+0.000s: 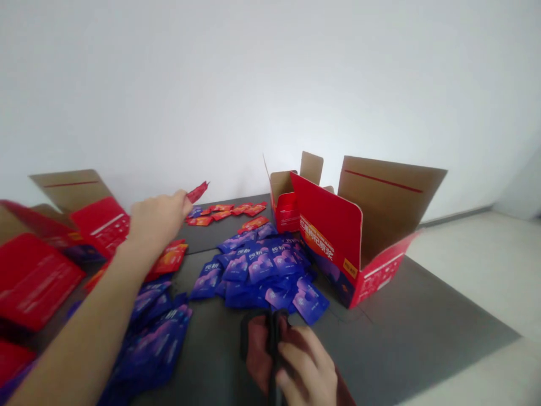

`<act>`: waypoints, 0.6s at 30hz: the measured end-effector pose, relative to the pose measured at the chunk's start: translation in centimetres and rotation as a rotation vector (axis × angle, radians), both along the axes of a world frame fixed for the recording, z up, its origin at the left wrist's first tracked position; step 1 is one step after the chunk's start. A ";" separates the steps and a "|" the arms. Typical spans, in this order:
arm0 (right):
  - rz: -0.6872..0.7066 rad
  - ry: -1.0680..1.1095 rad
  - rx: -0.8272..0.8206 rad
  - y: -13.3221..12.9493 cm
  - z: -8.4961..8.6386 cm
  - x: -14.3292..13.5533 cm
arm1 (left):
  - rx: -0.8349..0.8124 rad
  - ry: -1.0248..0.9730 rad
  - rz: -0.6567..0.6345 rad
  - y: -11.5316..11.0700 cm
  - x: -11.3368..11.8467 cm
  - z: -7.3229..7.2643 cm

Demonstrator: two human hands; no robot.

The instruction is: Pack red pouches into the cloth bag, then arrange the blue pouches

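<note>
Red packet [197,192], crumpled-looking, is pinched in the left hand [158,215], raised beyond and left of the heap of blue sachets [262,265]. On the near side of that heap, the right hand [310,366] curls its fingers against a dark object [274,347]; whether it grips, I cannot tell. Right of the heap, an open red carton [332,223] stands on the worktop [414,332].

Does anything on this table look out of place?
Yes: a purple packet lies at the left end of the orange-red packets toward the back, breaking their colour. I can't make out any damage.
</note>
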State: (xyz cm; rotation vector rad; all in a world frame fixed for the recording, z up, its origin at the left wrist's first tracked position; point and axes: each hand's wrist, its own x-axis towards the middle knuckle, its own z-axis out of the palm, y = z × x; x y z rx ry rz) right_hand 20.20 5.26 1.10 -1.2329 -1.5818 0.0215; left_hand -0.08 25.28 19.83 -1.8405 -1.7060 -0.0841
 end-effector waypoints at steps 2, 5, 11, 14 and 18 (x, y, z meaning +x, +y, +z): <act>-0.036 -0.011 0.052 -0.4 0.2 0.1 | 0.062 0.021 0.043 -5.7 -0.7 0.5; -0.074 -0.022 0.131 -1.2 0.6 0.8 | 0.099 0.083 0.095 -13.4 -1.3 -1.5; -0.094 -0.026 0.289 -2.9 3.1 2.2 | -0.252 -0.055 -0.065 -20.3 -0.4 -10.9; -0.122 -0.068 0.319 -3.6 4.1 2.4 | -0.419 -0.143 -0.106 -21.1 0.3 -14.5; -0.095 -0.111 0.267 -3.9 4.6 2.0 | -0.455 -0.287 -0.287 -22.3 -0.6 -16.0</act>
